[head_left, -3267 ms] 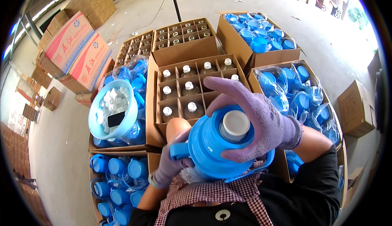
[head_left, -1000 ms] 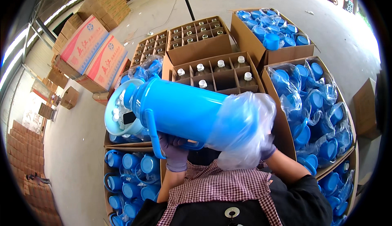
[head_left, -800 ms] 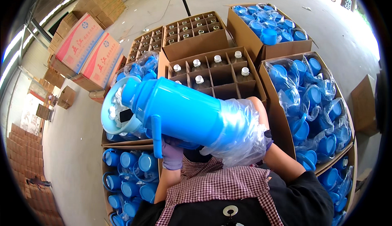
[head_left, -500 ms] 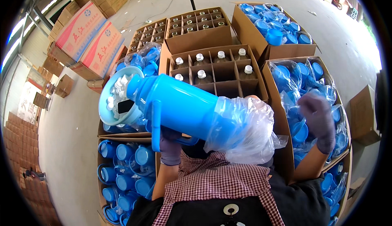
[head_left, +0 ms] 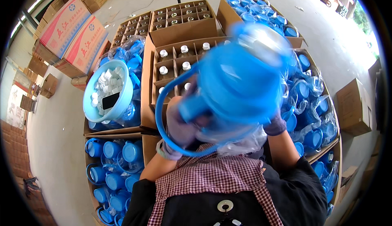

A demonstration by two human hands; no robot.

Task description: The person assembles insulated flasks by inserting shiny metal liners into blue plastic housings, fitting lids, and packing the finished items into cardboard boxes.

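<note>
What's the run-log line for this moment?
left purple-gloved hand: holding blue plastic flask near handle; right purple-gloved hand: flask's right side, partly hidden; flask: blurred; clear plastic wrap: flask's lower end

Purple-grey gloves (head_left: 179, 130), maroon-and-white checked apron (head_left: 212, 173), black short sleeves (head_left: 286, 181) either side of the apron, pale round disc (head_left: 225, 205) between the apron's straps (head_left: 268, 205).

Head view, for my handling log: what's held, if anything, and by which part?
A blue flask: the left grip holds its side handle; the right grip, mostly hidden, is by its lower side, its exact hold unclear.
</note>
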